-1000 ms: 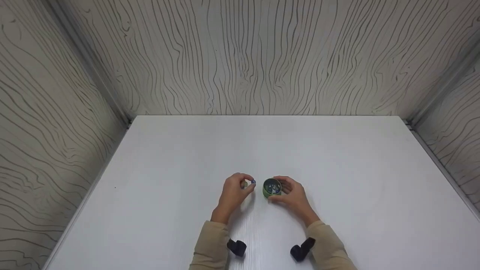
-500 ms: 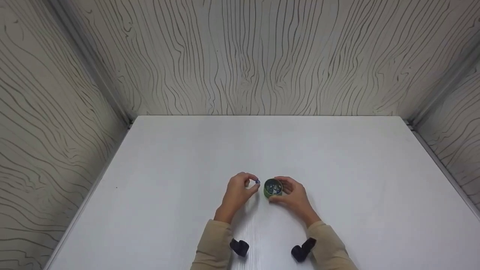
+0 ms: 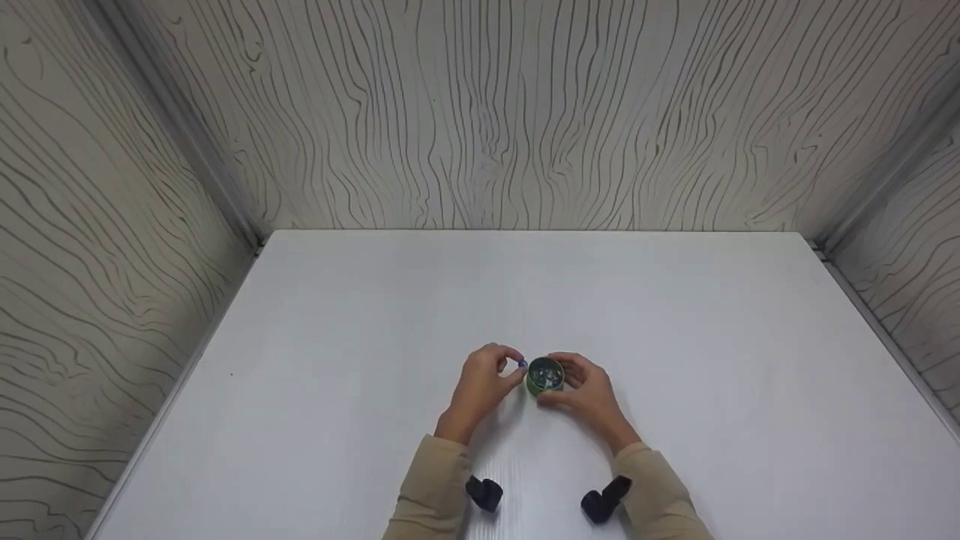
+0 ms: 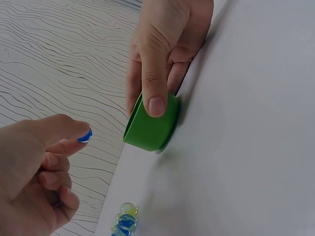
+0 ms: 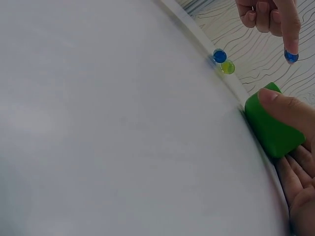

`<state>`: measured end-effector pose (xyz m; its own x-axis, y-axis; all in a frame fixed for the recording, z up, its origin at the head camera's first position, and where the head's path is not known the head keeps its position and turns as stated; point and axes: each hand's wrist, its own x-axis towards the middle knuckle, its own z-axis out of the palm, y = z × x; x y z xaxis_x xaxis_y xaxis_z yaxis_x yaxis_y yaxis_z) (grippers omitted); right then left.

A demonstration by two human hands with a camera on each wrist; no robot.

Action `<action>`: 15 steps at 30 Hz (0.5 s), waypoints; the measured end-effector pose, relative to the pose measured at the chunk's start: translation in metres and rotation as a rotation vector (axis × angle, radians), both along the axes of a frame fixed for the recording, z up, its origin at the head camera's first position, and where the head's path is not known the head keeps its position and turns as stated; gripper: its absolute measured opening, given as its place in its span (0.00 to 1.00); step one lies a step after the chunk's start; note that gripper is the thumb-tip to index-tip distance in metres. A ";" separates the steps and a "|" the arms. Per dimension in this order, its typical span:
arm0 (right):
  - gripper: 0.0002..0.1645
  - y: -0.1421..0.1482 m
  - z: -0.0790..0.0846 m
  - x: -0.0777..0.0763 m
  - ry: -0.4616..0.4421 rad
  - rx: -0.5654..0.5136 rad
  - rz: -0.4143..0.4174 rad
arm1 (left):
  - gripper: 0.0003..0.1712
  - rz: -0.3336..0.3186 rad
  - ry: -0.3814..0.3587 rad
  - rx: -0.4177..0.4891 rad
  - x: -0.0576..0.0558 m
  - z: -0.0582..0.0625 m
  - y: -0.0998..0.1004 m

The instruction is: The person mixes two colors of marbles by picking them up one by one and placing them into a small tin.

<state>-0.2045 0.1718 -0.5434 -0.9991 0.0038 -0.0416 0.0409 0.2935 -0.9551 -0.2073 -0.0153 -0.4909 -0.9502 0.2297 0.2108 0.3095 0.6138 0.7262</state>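
Note:
My left hand (image 3: 478,386) pinches a blue glass marble (image 4: 85,136) between thumb and index finger, its other fingers curled in. The marble is just left of the rim of a small green cup (image 4: 147,130). My right hand (image 3: 591,394) grips that cup, thumb on the near side and fingers behind. Several marbles (image 3: 549,377) lie inside the cup, seen from above in the head view. In the right wrist view the left hand's marble is above the cup (image 5: 270,125).
Loose blue and yellow-green marbles (image 4: 126,221) rest on the white table (image 3: 337,337) beyond the cup in the wrist views; my left hand hides them in the head view. Wood-grain panels (image 3: 480,112) stand at the back and sides. A dark camera (image 3: 486,493) juts from each wrist.
My left hand has moved right with the blue marble, from a short gap away to right beside the cup's rim. The right hand and cup have stayed nearly still.

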 end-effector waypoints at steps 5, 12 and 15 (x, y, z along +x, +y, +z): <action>0.39 0.000 0.000 0.000 0.004 -0.009 0.001 | 0.08 0.000 -0.039 -0.006 0.001 0.001 0.003; 0.36 0.000 0.000 0.001 0.006 -0.008 0.004 | 0.09 -0.024 -0.046 -0.045 0.001 -0.003 0.007; 0.36 0.000 0.001 0.000 0.003 -0.016 0.006 | 0.09 -0.042 -0.057 -0.036 0.001 -0.003 0.008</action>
